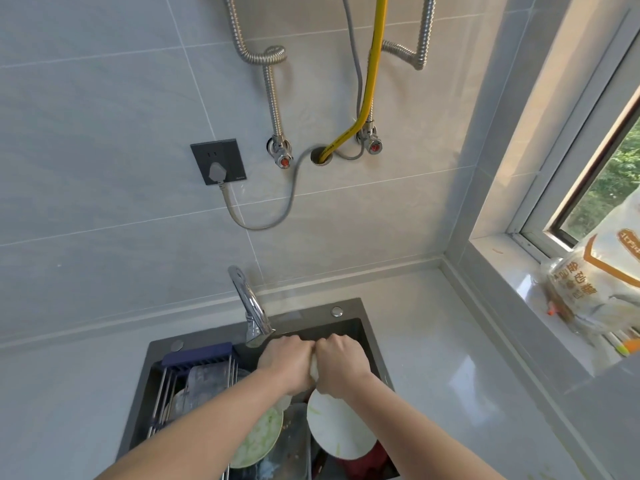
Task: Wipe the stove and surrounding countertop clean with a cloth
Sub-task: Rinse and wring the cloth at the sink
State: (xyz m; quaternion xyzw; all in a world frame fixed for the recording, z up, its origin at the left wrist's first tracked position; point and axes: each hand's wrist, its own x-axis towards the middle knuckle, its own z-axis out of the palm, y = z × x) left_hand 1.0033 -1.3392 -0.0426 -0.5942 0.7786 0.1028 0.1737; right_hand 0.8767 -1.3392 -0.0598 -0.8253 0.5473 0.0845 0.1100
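Where both hands (313,365) clench, cloth (314,370) barely shows.

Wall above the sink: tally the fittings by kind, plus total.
Corrugated metal hoses: 3
Yellow hose: 1
Grey cables: 2
Red-capped valves: 2
Dark socket with plug: 1
Total: 9
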